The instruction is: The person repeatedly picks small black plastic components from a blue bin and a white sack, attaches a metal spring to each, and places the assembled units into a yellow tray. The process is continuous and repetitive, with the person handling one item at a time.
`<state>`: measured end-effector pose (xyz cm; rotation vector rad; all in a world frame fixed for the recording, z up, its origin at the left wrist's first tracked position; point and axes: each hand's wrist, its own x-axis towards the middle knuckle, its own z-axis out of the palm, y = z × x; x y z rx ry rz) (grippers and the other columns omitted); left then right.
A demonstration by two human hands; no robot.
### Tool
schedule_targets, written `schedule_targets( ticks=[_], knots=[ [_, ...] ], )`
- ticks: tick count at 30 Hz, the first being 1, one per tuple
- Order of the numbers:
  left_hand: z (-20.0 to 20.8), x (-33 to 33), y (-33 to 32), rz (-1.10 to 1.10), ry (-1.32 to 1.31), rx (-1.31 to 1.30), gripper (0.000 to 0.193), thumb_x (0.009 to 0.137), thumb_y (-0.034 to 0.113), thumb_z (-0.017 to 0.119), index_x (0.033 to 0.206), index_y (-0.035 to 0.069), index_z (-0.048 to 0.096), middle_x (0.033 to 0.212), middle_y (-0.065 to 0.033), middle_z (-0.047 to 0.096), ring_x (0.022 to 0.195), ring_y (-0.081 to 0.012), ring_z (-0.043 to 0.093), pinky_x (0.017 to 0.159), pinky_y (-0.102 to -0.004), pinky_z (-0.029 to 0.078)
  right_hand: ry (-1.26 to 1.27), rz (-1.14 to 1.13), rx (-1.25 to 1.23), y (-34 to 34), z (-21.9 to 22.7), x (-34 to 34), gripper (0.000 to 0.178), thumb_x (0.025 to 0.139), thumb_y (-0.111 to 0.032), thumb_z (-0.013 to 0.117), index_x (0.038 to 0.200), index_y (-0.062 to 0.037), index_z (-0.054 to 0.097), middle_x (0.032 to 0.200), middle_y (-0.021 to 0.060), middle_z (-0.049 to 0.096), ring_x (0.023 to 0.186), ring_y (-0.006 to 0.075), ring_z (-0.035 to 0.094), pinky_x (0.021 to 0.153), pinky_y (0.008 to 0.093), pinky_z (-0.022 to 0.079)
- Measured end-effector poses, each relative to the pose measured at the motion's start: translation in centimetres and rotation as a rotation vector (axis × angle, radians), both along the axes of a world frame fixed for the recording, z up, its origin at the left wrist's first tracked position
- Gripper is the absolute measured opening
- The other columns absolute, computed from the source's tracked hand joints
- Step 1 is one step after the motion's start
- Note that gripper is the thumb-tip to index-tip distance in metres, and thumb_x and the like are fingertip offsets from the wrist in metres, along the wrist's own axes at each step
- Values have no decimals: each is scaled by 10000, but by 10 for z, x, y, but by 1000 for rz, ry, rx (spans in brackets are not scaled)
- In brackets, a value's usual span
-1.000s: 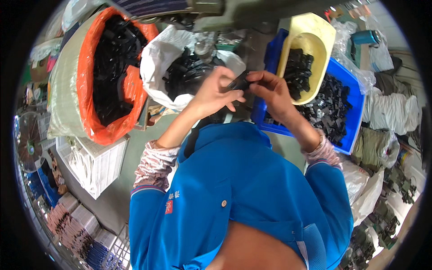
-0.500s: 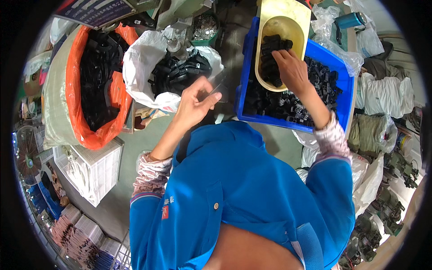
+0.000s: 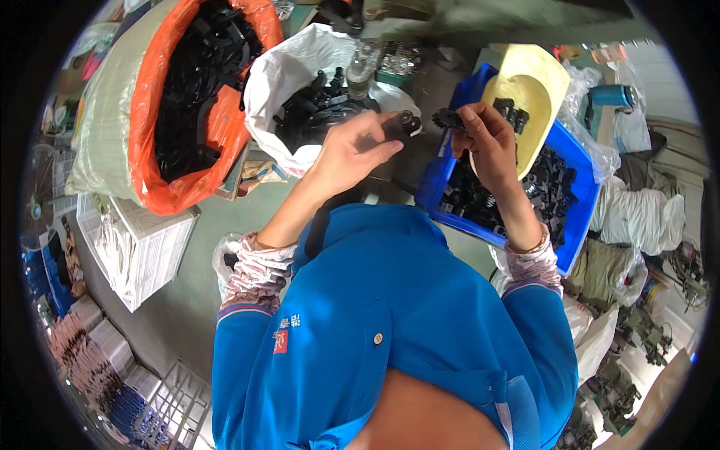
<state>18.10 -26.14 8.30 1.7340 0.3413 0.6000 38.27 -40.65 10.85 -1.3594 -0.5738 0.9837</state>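
My left hand is closed around a black plastic part, whose rounded end with a hole sticks out past the fingers. To its right, my right hand pinches a small, dark, ridged piece between thumb and fingers. The two pieces are close but apart. Just beyond the right hand, a yellow oval-hollowed tray rests over a blue bin. Black pieces lie in the tray, and many small black parts fill the bin.
Left of my hands stands a white bag of black parts, with an orange-lined sack of black pieces beyond it. A green container holds small shiny parts. A metal fixture rises beside the white bag. At lower left is a white crate.
My right hand has come out of the yellow tray and moved left with a dark piece. A black part now shows in my left hand. The view has shifted.
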Motion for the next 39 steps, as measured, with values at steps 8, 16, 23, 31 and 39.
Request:
schedule_targets(
  ticks=[8,16,23,31,39],
  knots=[
    [2,-20,38,-44,-10,-37,238,825,2,733,763,20,504,1171,-191,667,1162,-215,604,912,-288,459,-418,-32,80,53,-17,-36,287,1031,-269,506,892,-29,580,618,-19,503,539,50,433,480,223,346],
    [7,-21,72,-61,9,71,225,808,22,739,766,12,518,1171,-177,675,1016,-215,668,846,-303,505,-853,-73,203,93,-23,-51,198,1029,-163,485,941,-30,602,599,-36,453,539,37,374,487,216,307],
    [23,-14,105,-63,107,471,411,753,71,746,1151,12,662,789,-124,655,726,-277,648,696,-344,510,-1031,-210,238,116,-42,-65,209,1026,-132,447,976,5,595,656,25,523,527,71,467,498,228,377],
    [33,4,144,-158,35,648,407,756,127,747,1140,17,668,661,-122,552,637,-306,579,592,-374,454,-1027,-338,236,135,-44,-67,211,998,-98,443,1094,4,600,911,223,631,799,388,625,703,408,480],
    [30,16,154,-228,324,543,260,796,226,734,977,73,625,653,-101,553,608,-336,567,561,-408,422,-647,-277,98,146,-77,-53,274,1023,-172,431,1081,22,616,931,191,634,842,289,622,734,386,481]
  ],
)
